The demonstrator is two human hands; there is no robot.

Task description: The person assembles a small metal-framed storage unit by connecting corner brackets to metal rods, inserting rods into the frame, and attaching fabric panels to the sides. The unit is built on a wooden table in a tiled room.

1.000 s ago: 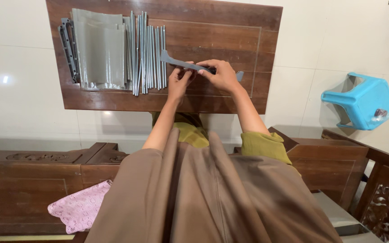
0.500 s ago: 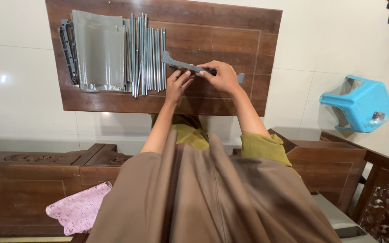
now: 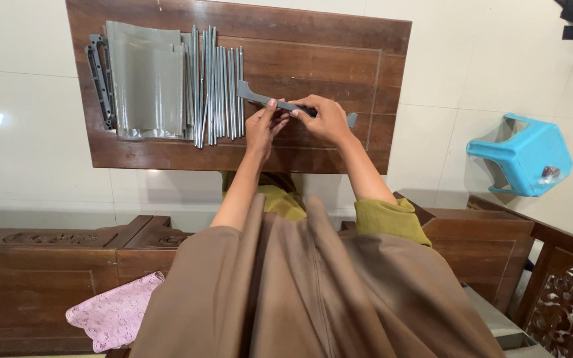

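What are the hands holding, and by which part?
A grey flat bracket: the right hand grips its middle, and the left hand pinches it just left of that.

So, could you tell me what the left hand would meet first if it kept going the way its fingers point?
The left hand already touches the grey bracket; beyond that, probably bare wooden table.

A long, flat grey plastic bar with a flared, forked end is held just above the dark wooden worktop, lying nearly level and tilted slightly down to the right. Its forked end points toward the row of grey metal rods and sits just beside them. The far end shows past the right hand; the left hand touches its middle.
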